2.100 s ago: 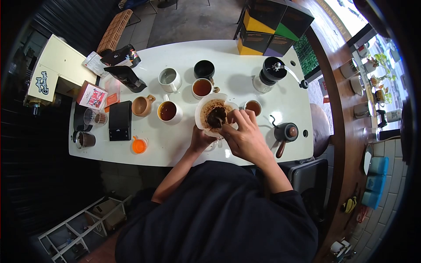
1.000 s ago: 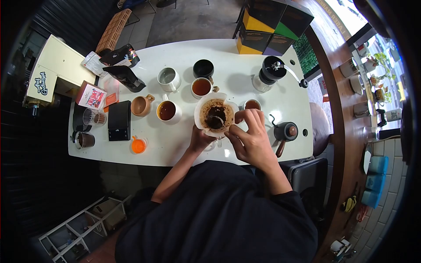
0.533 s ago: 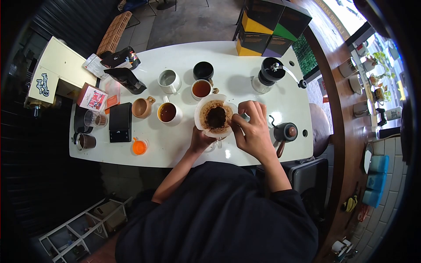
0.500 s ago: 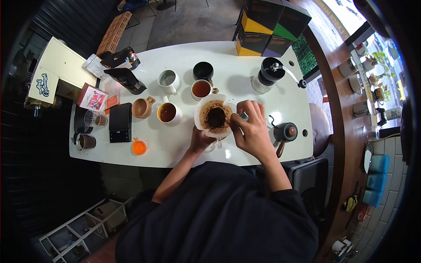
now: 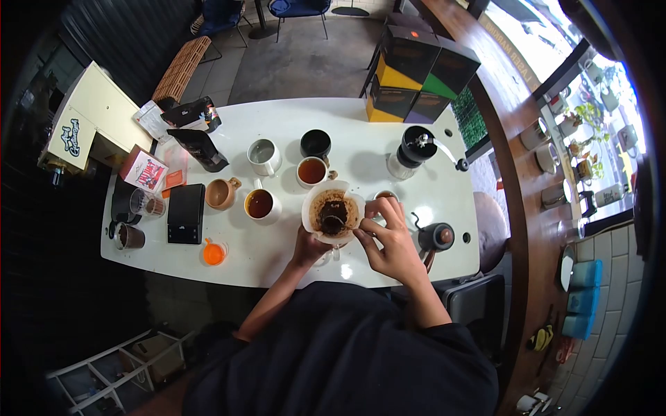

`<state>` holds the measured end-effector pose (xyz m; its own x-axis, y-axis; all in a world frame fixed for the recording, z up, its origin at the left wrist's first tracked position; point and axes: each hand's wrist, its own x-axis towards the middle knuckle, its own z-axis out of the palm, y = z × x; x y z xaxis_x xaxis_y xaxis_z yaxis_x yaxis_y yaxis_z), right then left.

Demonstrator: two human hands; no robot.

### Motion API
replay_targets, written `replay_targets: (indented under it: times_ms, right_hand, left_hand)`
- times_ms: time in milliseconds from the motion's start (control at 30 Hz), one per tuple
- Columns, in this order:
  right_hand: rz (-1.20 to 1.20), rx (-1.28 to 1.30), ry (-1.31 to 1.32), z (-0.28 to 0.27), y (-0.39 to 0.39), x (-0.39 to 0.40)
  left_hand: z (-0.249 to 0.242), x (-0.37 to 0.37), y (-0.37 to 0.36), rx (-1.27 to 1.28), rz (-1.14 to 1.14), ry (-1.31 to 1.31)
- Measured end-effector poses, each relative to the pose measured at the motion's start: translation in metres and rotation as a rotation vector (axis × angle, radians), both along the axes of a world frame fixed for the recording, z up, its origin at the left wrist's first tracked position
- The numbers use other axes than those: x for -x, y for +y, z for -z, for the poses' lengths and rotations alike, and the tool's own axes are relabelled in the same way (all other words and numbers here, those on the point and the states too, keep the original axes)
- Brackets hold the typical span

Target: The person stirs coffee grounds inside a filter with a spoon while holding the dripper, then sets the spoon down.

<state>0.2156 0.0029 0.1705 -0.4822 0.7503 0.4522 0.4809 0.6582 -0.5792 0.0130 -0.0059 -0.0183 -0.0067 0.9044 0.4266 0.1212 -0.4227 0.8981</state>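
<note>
A paper coffee filter (image 5: 313, 208) with wet, dark coffee grounds (image 5: 334, 218) inside is held above the table's front edge. My left hand (image 5: 310, 247) is wrapped round the coffee dripper beneath it, which the paper mostly hides. My right hand (image 5: 392, 246) is closed, thumb and fingertips pinched at the filter's right rim. Just behind stand a cup of reddish-brown drink (image 5: 312, 171) and a white mug of dark drink (image 5: 261, 204). Part of a small cup shows behind my right fingers.
On the white table (image 5: 277, 260) are a black scale (image 5: 186, 213), a brown cup (image 5: 220, 194), a grey-white mug (image 5: 263, 158), a black cup (image 5: 316, 144), a hand grinder (image 5: 412, 152), a dark kettle (image 5: 436, 237), an orange cup (image 5: 214, 253) and black boxes (image 5: 395, 99).
The camera view has tilted up, so the table sits lower in it. My right fingertips have moved slightly down along the filter's right rim. My left hand keeps its hold.
</note>
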Motion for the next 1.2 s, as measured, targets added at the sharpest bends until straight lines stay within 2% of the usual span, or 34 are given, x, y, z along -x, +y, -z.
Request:
replay_targets:
  times_ms: [67,200,267,433,567,600,667,700,767,933,1067,1167,1200]
  right_hand:
    - [-0.027,0.011,-0.048,0.01,0.009,0.001]
    - [-0.008,-0.076,-0.126,0.012,0.016,0.004]
    - [0.036,-0.167,-0.118,0.007,0.018,0.004]
    - [0.03,-0.237,-0.151,0.007,0.024,-0.002]
    - [-0.076,-0.258,-0.187,0.011,0.025,-0.007]
    - [-0.094,-0.264,-0.247,0.015,0.024,-0.008]
    - [-0.114,-0.256,-0.238,0.016,0.021,-0.006]
    - [-0.121,-0.256,-0.249,0.016,0.021,-0.008]
    - [-0.142,-0.261,-0.258,0.01,0.021,-0.014]
    - [-0.177,-0.279,-0.208,-0.001,0.032,-0.021]
    - [-0.23,-0.235,-0.155,0.023,0.033,-0.015]
    - [-0.249,-0.242,-0.2,0.028,0.019,-0.012]
    - [-0.223,-0.263,-0.178,0.024,0.015,-0.013]
  left_hand:
    - [0.001,-0.004,0.0,0.086,0.052,-0.142]
    - [-0.009,-0.003,0.0,0.106,0.051,-0.146]
    - [-0.008,0.001,-0.002,0.286,0.146,-0.149]
    - [-0.009,-0.003,-0.004,0.257,0.116,-0.225]
    - [-0.022,-0.007,-0.004,0.247,0.114,-0.345]
    - [-0.021,-0.006,-0.007,0.252,0.096,-0.335]
    - [-0.018,-0.001,-0.008,0.229,0.039,-0.04]
    - [-0.016,0.001,-0.009,0.23,0.033,-0.033]
    - [-0.02,-0.003,-0.009,0.4,0.078,-0.15]
    - [-0.03,-0.006,-0.007,0.245,0.032,-0.084]
    - [-0.027,-0.006,-0.009,0.221,0.014,0.06]
    - [-0.02,-0.008,-0.009,0.231,0.0,-0.056]
    - [-0.018,-0.007,-0.009,0.241,-0.01,-0.016]
